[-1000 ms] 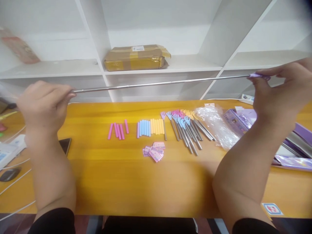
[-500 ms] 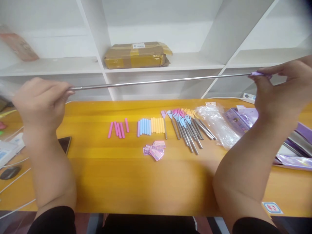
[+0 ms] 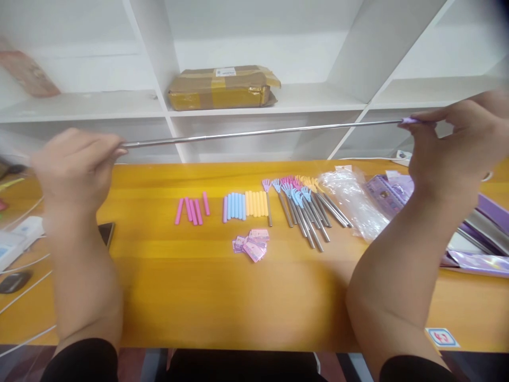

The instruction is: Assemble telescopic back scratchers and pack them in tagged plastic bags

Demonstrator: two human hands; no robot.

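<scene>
Tabletop (image 3: 207, 302): yellow-orange wood, carrying pink tubes (image 3: 193, 211) and piled backscratchers (image 3: 296, 197).
Room: white shelving (image 3: 254, 32) behind; taped carton (image 3: 194, 86) on one shelf (contents hidden).
Purple box (image 3: 491, 212): far right, metal rods inside.
Telescopic rod (image 3: 262, 132): extended above tabletop; left hand (image 3: 77, 164), fingers closed on thick end; right hand (image 3: 457, 138), fingers pinching purple head (image 3: 409, 121).
</scene>
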